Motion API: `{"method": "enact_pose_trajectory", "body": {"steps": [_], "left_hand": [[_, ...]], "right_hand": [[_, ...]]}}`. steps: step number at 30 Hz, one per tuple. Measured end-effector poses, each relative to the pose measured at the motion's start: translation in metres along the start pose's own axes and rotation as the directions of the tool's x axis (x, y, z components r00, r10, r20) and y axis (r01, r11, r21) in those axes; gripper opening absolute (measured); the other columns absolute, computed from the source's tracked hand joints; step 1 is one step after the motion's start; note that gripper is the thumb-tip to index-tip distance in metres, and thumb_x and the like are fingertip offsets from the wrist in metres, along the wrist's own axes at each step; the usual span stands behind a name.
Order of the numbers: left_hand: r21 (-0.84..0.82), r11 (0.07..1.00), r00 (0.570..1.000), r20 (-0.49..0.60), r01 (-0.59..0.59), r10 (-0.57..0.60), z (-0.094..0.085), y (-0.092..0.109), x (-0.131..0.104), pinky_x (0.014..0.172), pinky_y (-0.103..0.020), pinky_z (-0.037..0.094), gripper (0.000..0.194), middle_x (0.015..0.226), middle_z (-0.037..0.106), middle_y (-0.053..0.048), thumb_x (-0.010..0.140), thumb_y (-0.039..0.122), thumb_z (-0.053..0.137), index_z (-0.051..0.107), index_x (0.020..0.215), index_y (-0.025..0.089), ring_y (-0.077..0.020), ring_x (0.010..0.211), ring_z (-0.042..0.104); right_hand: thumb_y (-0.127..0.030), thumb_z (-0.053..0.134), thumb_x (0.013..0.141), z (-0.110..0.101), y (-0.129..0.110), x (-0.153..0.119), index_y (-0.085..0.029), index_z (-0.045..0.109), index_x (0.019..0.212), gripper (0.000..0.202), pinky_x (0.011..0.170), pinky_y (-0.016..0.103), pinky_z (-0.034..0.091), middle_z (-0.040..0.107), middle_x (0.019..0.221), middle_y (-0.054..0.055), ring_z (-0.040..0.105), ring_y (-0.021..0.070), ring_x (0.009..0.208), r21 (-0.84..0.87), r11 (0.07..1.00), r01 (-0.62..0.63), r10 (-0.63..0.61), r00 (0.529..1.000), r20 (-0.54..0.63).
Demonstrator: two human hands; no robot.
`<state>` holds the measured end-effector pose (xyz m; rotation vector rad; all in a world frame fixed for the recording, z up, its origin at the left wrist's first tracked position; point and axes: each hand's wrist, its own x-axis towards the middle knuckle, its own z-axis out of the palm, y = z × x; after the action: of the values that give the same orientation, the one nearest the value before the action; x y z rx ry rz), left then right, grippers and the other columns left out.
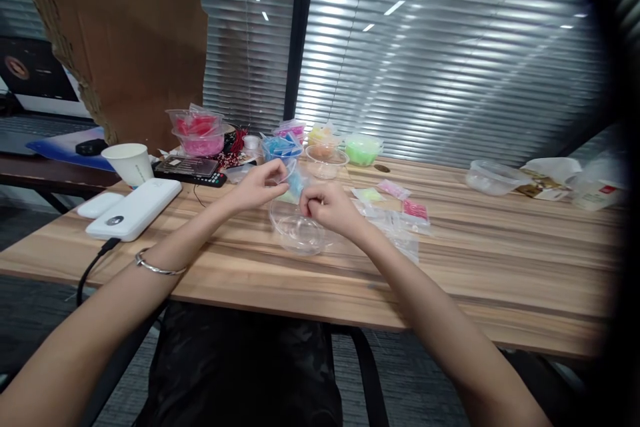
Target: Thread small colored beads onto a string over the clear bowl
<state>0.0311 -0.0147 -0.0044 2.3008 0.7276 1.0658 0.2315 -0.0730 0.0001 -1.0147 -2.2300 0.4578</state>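
Note:
My left hand (261, 185) is closed, its curled fingers and thumb at the edge of a clear curved plastic piece (287, 171). To its right my right hand (327, 204) is closed in a pinch; whatever sits between its fingertips is hidden. A small light-blue bag (297, 183) shows between the two hands, blurred, and I cannot tell which hand touches it. Just below them stands a clear plastic bowl (300, 235) on the wooden table (340, 280). Small bags with pale green (369, 195), pink (394, 189) and red contents (415, 209) lie right of my right hand.
Clear tubs of red and pink (201, 140), blue (283, 145), orange (324, 151) and green contents (363, 149) line the back. At left are a paper cup (129, 163), a white power bank (135, 209) and a remote (213, 179). A clear container (495, 177) stands at right.

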Motion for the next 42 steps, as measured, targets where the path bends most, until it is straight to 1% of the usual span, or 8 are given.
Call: {"method": "enact_pose_trajectory", "body": {"steps": [4, 10, 20, 26, 30, 36, 39, 42], "left_hand": [[0.014, 0.998, 0.998, 0.012, -0.056, 0.055, 0.001, 0.001, -0.001, 0.065, -0.024, 0.038, 0.008, 0.078, 0.048, 0.002, 0.077, 0.019, 0.057, 0.051, 0.081, 0.017, -0.0116, 0.071, 0.046], [0.003, 0.994, 0.994, -0.010, -0.107, 0.107, -0.001, 0.008, -0.001, 0.062, -0.024, 0.036, 0.010, 0.074, 0.047, 0.002, 0.078, 0.022, 0.058, 0.049, 0.077, 0.017, -0.0113, 0.067, 0.044], [0.071, 0.989, 0.991, 0.028, -0.130, 0.129, -0.007, 0.014, -0.001, 0.064, -0.025, 0.037, 0.005, 0.073, 0.050, 0.001, 0.075, 0.017, 0.056, 0.051, 0.076, 0.017, -0.0128, 0.069, 0.046], [0.074, 0.971, 0.974, 0.038, -0.227, 0.225, -0.010, 0.019, -0.001, 0.086, -0.034, 0.044, 0.008, 0.099, 0.058, -0.006, 0.079, 0.026, 0.059, 0.055, 0.078, 0.018, -0.0200, 0.094, 0.055], [-0.032, 0.970, 0.963, 0.113, -0.242, 0.244, -0.012, 0.025, -0.002, 0.104, -0.041, 0.038, 0.018, 0.129, 0.055, -0.008, 0.080, 0.027, 0.062, 0.051, 0.068, 0.018, -0.0251, 0.121, 0.050], [-0.153, 0.973, 0.903, 0.371, -0.172, 0.218, -0.015, 0.028, -0.001, 0.103, -0.044, 0.041, 0.014, 0.129, 0.058, -0.010, 0.082, 0.028, 0.064, 0.056, 0.075, 0.018, -0.0251, 0.121, 0.053], [-0.175, 0.974, 0.913, 0.356, -0.142, 0.197, -0.014, 0.024, -0.001, 0.104, -0.043, 0.041, 0.013, 0.125, 0.060, -0.011, 0.081, 0.030, 0.066, 0.060, 0.083, 0.018, -0.0248, 0.121, 0.054], [-0.226, 0.967, 0.934, 0.305, -0.119, 0.186, -0.014, 0.020, 0.000, 0.103, -0.042, 0.042, 0.019, 0.117, 0.063, -0.011, 0.081, 0.031, 0.068, 0.062, 0.094, 0.019, -0.0235, 0.117, 0.057]], "right_hand": [[-0.011, 0.051, 0.077, 0.006, -0.002, -0.003, -0.017, 0.069, 0.088, 0.022, 0.069, 0.028, 0.042, 0.068, 0.085, 0.004, 0.058, 0.0157, 0.073, -0.135, 0.986, 0.098, -0.052, 0.950, 0.308], [-0.028, 0.057, 0.088, 0.007, -0.008, -0.004, -0.016, 0.061, 0.107, 0.023, 0.084, 0.034, 0.043, 0.058, 0.112, 0.011, 0.055, 0.0207, 0.096, -0.169, 0.950, 0.263, -0.182, 0.904, 0.387], [-0.002, 0.046, 0.077, 0.008, -0.024, -0.005, -0.016, 0.060, 0.075, 0.020, 0.071, 0.025, 0.042, 0.062, 0.083, 0.003, 0.053, 0.0129, 0.074, -0.007, 0.956, 0.293, -0.256, 0.849, 0.462], [-0.004, 0.044, 0.062, 0.009, -0.019, -0.007, -0.017, 0.062, 0.065, 0.022, 0.057, 0.025, 0.036, 0.063, 0.066, 0.000, 0.048, 0.0106, 0.056, -0.065, 0.978, 0.199, -0.133, 0.832, 0.538], [-0.006, 0.044, 0.061, 0.010, -0.017, -0.007, -0.016, 0.062, 0.064, 0.021, 0.055, 0.025, 0.034, 0.063, 0.063, 0.000, 0.047, 0.0105, 0.054, -0.091, 0.981, 0.171, -0.093, 0.828, 0.552], [-0.006, 0.042, 0.061, 0.010, -0.017, -0.006, -0.017, 0.062, 0.066, 0.024, 0.054, 0.024, 0.032, 0.061, 0.062, 0.000, 0.046, 0.0103, 0.055, -0.061, 0.982, 0.180, -0.121, 0.837, 0.534], [-0.006, 0.041, 0.060, 0.010, -0.017, -0.006, -0.017, 0.061, 0.064, 0.023, 0.055, 0.024, 0.033, 0.060, 0.062, -0.001, 0.046, 0.0100, 0.055, -0.039, 0.985, 0.171, -0.127, 0.847, 0.516], [-0.006, 0.040, 0.062, 0.011, -0.018, -0.006, -0.017, 0.058, 0.058, 0.022, 0.057, 0.026, 0.035, 0.057, 0.057, -0.002, 0.044, 0.0100, 0.052, -0.030, 0.990, 0.140, -0.123, 0.935, 0.332]]}}
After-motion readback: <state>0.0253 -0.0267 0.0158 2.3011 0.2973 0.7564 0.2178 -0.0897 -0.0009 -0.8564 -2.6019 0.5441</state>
